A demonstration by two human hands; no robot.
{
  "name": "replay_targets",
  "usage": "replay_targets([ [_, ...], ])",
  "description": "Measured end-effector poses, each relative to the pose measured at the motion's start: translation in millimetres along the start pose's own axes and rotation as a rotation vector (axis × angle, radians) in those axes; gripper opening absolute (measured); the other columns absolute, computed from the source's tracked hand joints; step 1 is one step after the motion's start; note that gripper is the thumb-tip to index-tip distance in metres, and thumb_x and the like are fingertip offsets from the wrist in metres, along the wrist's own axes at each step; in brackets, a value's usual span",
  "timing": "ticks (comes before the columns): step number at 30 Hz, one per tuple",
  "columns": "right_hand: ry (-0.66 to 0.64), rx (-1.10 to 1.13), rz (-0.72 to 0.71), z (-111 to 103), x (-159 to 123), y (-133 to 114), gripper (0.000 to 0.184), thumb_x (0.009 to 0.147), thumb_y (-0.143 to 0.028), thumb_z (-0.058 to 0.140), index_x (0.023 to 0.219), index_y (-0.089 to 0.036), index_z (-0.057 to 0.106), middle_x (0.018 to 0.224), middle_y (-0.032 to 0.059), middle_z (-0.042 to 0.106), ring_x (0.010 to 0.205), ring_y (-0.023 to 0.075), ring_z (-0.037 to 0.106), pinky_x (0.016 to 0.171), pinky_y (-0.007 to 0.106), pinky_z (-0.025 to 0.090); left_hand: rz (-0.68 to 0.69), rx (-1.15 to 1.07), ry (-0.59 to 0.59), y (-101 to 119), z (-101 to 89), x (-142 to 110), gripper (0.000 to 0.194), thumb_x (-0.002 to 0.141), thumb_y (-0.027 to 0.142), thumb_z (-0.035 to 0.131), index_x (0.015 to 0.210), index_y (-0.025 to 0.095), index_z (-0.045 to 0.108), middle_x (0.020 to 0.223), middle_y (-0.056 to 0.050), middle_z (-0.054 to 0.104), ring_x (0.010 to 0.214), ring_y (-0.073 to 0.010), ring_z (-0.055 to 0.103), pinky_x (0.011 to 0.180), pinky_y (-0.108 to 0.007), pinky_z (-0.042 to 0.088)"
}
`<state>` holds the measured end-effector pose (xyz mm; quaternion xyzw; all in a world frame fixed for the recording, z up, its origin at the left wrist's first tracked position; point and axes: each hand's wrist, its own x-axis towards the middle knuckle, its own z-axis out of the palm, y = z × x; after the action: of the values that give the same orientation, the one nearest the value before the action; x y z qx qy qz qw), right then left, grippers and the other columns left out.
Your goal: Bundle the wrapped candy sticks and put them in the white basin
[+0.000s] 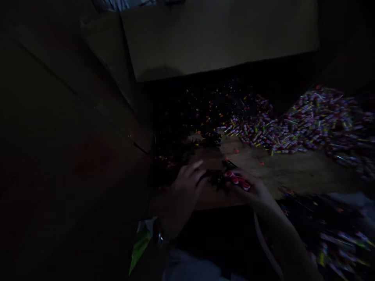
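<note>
The scene is very dark. My left hand rests on a wooden board, fingers curled around a bunch of thin dark strands. My right hand is closed on several small red-and-white tubes, which touch those strands. Both hands meet at the board's near edge.
A big heap of small red, white and green tubes covers the right side. Loose dark strands with orange flecks lie behind the hands. A cardboard box stands at the back, a cardboard panel to the left. A green-white packet lies near my left wrist.
</note>
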<state>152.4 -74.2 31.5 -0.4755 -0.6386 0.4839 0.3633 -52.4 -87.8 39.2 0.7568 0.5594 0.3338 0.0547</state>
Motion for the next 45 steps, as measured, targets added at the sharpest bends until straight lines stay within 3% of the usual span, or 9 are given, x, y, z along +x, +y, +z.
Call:
replay_targets([
  [3, -0.040, -0.020, -0.069, -6, -5, -18, 0.031, 0.083, -0.033, 0.060, 0.112, -0.021, 0.060, 0.110, 0.0079, 0.064, 0.102, 0.0234, 0.060, 0.088, 0.036, 0.048, 0.095, 0.045, -0.109, 23, -13.6, -2, 0.018, 0.090, 0.019, 0.050, 0.104, 0.019, 0.062, 0.099, -0.004, 0.068, 0.092, -0.0174, 0.061, 0.080, -0.033, 0.051],
  [5, -0.029, 0.019, -0.055, -7, -10, -26, 0.037, 0.085, -0.032, 0.059, 0.121, -0.024, 0.053, 0.110, 0.0067, 0.064, 0.098, 0.0205, 0.062, 0.083, 0.032, 0.052, 0.143, 0.085, -0.123, 32, -19.5, -2, 0.020, 0.092, 0.019, 0.046, 0.104, 0.019, 0.062, 0.094, -0.004, 0.069, 0.086, -0.0173, 0.061, 0.076, -0.033, 0.050],
  [8, 0.071, 0.053, -0.047, -7, -17, -31, 0.022, 0.084, -0.031, 0.060, 0.105, -0.024, 0.056, 0.089, 0.0024, 0.067, 0.077, 0.0144, 0.065, 0.067, 0.022, 0.054, 0.184, 0.146, -0.098, 39, -23.8, -2, 0.022, 0.091, 0.019, 0.047, 0.107, 0.020, 0.061, 0.093, -0.004, 0.068, 0.085, -0.0180, 0.061, 0.073, -0.033, 0.047],
  [12, 0.131, 0.053, -0.088, -9, -19, -31, 0.009, 0.082, -0.029, 0.063, 0.087, -0.022, 0.059, 0.080, 0.0016, 0.068, 0.071, 0.0133, 0.065, 0.065, 0.020, 0.054, 0.229, 0.164, -0.099, 43, -25.9, -1, 0.023, 0.089, 0.016, 0.048, 0.107, 0.020, 0.061, 0.091, -0.004, 0.067, 0.084, -0.0181, 0.060, 0.072, -0.033, 0.046],
  [25, 0.091, 0.112, 0.090, -11, -17, -30, 0.023, 0.078, -0.040, 0.065, 0.078, -0.017, 0.065, 0.072, 0.0030, 0.065, 0.062, 0.0145, 0.060, 0.056, 0.023, 0.050, 0.254, 0.234, -0.117, 46, -27.0, -3, 0.021, 0.087, 0.015, 0.048, 0.103, 0.018, 0.062, 0.085, -0.004, 0.065, 0.080, -0.0175, 0.058, 0.070, -0.032, 0.047],
  [33, 0.113, 0.034, 0.103, -10, -24, -39, 0.019, 0.079, -0.038, 0.065, 0.079, -0.019, 0.064, 0.069, -0.0002, 0.064, 0.061, 0.0132, 0.060, 0.056, 0.020, 0.048, 0.522, 0.418, -0.055, 48, -37.2, -3, 0.023, 0.090, 0.014, 0.043, 0.104, 0.011, 0.061, 0.088, -0.006, 0.065, 0.079, -0.0185, 0.055, 0.072, -0.034, 0.046],
  [36, 0.115, 0.009, 0.129, -8, -23, -31, 0.021, 0.078, -0.040, 0.064, 0.076, -0.019, 0.061, 0.065, -0.0011, 0.063, 0.058, 0.0129, 0.059, 0.053, 0.020, 0.047, 0.581, 0.397, -0.049, 44, -23.5, -9, 0.029, 0.092, 0.015, 0.036, 0.110, 0.008, 0.059, 0.094, -0.008, 0.065, 0.084, -0.0187, 0.056, 0.077, -0.034, 0.046],
  [41, 0.166, -0.115, 0.179, -15, -11, 11, 0.028, 0.077, -0.045, 0.063, 0.082, -0.017, 0.063, 0.072, 0.0042, 0.069, 0.066, 0.0204, 0.064, 0.058, 0.029, 0.051, 0.393, 0.352, -0.211, 21, 27.8, -10, 0.030, 0.093, 0.021, 0.042, 0.121, 0.018, 0.052, 0.114, -0.005, 0.061, 0.106, -0.0178, 0.053, 0.096, -0.037, 0.042],
  [45, 0.267, -0.378, 0.173, -34, -7, 41, 0.036, 0.081, -0.048, 0.056, 0.095, -0.016, 0.066, 0.076, 0.0092, 0.071, 0.070, 0.0260, 0.067, 0.057, 0.033, 0.050, -0.038, 0.477, -0.256, -18, 29.9, -11, 0.047, 0.088, 0.016, 0.047, 0.135, 0.019, 0.042, 0.140, -0.010, 0.044, 0.126, -0.0291, 0.038, 0.104, -0.054, 0.032],
])
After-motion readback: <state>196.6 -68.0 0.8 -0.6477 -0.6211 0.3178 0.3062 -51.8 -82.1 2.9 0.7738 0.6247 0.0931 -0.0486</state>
